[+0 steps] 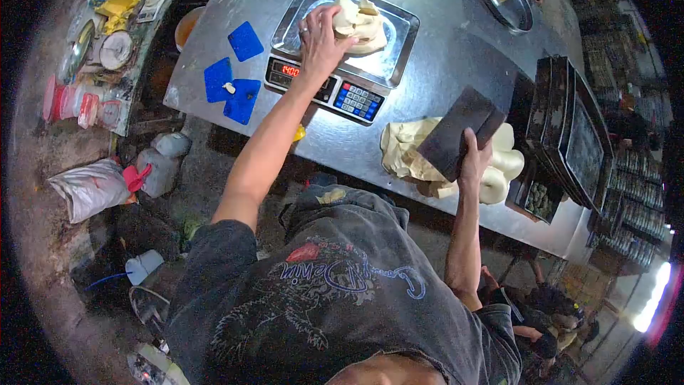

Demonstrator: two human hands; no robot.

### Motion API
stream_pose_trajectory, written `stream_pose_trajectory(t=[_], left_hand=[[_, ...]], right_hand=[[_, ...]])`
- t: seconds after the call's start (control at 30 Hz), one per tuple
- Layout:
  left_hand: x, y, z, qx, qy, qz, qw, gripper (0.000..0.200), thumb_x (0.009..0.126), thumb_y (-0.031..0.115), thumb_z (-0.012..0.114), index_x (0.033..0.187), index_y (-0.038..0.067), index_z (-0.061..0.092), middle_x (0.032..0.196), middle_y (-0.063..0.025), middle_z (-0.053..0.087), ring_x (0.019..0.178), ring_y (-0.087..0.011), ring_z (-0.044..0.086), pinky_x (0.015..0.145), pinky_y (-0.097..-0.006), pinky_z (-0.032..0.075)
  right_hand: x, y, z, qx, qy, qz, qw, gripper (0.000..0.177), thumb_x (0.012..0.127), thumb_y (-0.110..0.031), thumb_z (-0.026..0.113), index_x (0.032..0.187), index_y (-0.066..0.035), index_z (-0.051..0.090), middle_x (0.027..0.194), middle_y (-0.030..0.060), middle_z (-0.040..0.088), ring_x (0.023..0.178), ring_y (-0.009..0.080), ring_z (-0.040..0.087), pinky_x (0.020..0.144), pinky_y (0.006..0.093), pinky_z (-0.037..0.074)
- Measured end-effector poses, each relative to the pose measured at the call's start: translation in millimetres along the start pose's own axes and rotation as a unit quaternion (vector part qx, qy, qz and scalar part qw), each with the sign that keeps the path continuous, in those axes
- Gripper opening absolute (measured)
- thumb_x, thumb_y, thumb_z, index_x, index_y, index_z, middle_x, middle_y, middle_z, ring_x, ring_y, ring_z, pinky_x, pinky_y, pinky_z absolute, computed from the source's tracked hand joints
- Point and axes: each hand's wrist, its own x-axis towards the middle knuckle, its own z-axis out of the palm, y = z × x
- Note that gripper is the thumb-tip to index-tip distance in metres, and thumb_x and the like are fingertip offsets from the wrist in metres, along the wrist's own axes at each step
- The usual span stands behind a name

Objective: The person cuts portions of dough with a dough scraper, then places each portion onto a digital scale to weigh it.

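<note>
Left hand (322,37) grasping dough (362,21) on tray (388,65); soft, sticky, likely sags; scoop from beneath; right hand (472,162), 4 o'clock, clenched on scraper (456,132).

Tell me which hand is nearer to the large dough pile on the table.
Right. The right hand, gripping a dark scraper, is directly over the large dough pile; the left hand rests on the dough piece in the scale tray, farther away.

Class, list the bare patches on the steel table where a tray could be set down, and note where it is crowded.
Bare steel lies between the scale and the far bowl, and along the near edge between the scale and the dough pile. Crowded: the right end, with stacked trays; blue cards fill the left.
</note>
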Motion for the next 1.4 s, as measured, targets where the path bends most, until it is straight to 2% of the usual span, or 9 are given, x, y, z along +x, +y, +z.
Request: stream_pose_trajectory(t=[0.1, 0.23, 0.37, 0.57, 0.7, 1.0, 1.23, 1.27, 1.4], left_hand=[[13, -35, 8, -0.099, -0.075, 0.049, 0.991, 0.054, 0.076, 0.025, 0.085, 0.120, 0.006, 0.059, 0.117, -0.0153, 0.063, 0.111, -0.0334, 0.059, 0.096, -0.0428, 0.046], [28, -42, 6, -0.166, -0.100, -0.042, 0.980, 0.043, 0.090, 0.034, 0.073, 0.118, 0.003, 0.060, 0.110, -0.0176, 0.063, 0.103, -0.0354, 0.062, 0.089, -0.0429, 0.050], [30, -33, -2, -0.320, -0.070, -0.098, 0.940, 0.034, 0.096, 0.027, 0.065, 0.122, 0.007, 0.061, 0.110, -0.0185, 0.062, 0.100, -0.0376, 0.062, 0.085, -0.0453, 0.051], [37, -55, -6, -0.098, -0.102, 0.052, 0.989, 0.031, 0.096, 0.012, 0.058, 0.126, 0.008, 0.063, 0.115, -0.0172, 0.063, 0.113, -0.0346, 0.059, 0.099, -0.0420, 0.046], [41, -53, -12, -0.222, -0.109, 0.004, 0.969, 0.026, 0.094, 0.015, 0.061, 0.117, 0.005, 0.065, 0.111, -0.0161, 0.064, 0.105, -0.0350, 0.062, 0.093, -0.0413, 0.048], [46, -40, 5, -0.201, 0.033, -0.079, 0.976, 0.021, 0.090, 0.012, 0.069, 0.107, 0.002, 0.061, 0.100, -0.0178, 0.065, 0.095, -0.0381, 0.063, 0.083, -0.0450, 0.050], [63, -22, -15, -0.287, -0.101, 0.027, 0.952, 0.022, 0.089, 0.010, 0.070, 0.110, 0.004, 0.065, 0.101, -0.0162, 0.070, 0.095, -0.0333, 0.069, 0.081, -0.0394, 0.055], [67, -22, -20, -0.306, -0.157, -0.024, 0.939, 0.022, 0.093, 0.010, 0.067, 0.113, 0.004, 0.064, 0.103, -0.0147, 0.071, 0.095, -0.0272, 0.070, 0.082, -0.0362, 0.055], [70, -45, 4, -0.398, -0.053, -0.161, 0.902, 0.025, 0.100, 0.014, 0.058, 0.124, 0.005, 0.059, 0.113, -0.0129, 0.066, 0.102, -0.0193, 0.064, 0.084, -0.0345, 0.055]], right_hand=[[11, -39, 52, -0.059, -0.042, -0.049, 0.996, 0.047, 0.092, -0.019, 0.072, 0.130, 0.004, 0.057, 0.116, 0.0099, 0.065, 0.097, 0.0172, 0.061, 0.087, 0.0320, 0.051], [41, -56, 124, -0.047, -0.161, -0.066, 0.984, 0.043, 0.092, -0.019, 0.072, 0.127, 0.003, 0.059, 0.111, 0.0104, 0.069, 0.096, 0.0174, 0.063, 0.088, 0.0325, 0.051], [58, -87, 185, -0.001, -0.165, -0.096, 0.982, 0.046, 0.091, -0.022, 0.074, 0.127, 0.002, 0.059, 0.113, 0.0098, 0.068, 0.099, 0.0169, 0.063, 0.089, 0.0314, 0.050], [118, -88, 240, -0.034, -0.219, -0.151, 0.964, 0.044, 0.091, -0.019, 0.073, 0.125, 0.005, 0.058, 0.113, 0.0129, 0.070, 0.097, 0.0177, 0.066, 0.088, 0.0329, 0.053], [124, -96, 264, -0.016, -0.252, -0.096, 0.963, 0.042, 0.088, -0.021, 0.074, 0.119, 0.006, 0.060, 0.107, 0.0153, 0.072, 0.092, 0.0205, 0.068, 0.084, 0.0358, 0.055], [74, -73, 253, -0.053, -0.320, -0.038, 0.945, 0.043, 0.089, -0.022, 0.074, 0.122, 0.003, 0.060, 0.105, 0.0111, 0.072, 0.091, 0.0178, 0.067, 0.084, 0.0337, 0.054], [117, -37, 261, 0.029, -0.249, 0.070, 0.966, 0.044, 0.088, -0.029, 0.074, 0.118, 0.001, 0.063, 0.100, 0.0097, 0.071, 0.085, 0.0173, 0.065, 0.078, 0.0340, 0.052], [118, -35, 259, 0.006, -0.260, 0.056, 0.964, 0.045, 0.088, -0.029, 0.074, 0.119, 0.001, 0.062, 0.100, 0.0099, 0.071, 0.086, 0.0173, 0.065, 0.079, 0.0340, 0.053], [100, -53, 230, -0.059, -0.294, 0.015, 0.954, 0.045, 0.088, -0.026, 0.074, 0.121, 0.002, 0.061, 0.101, 0.0113, 0.071, 0.087, 0.0176, 0.066, 0.080, 0.0337, 0.053]])
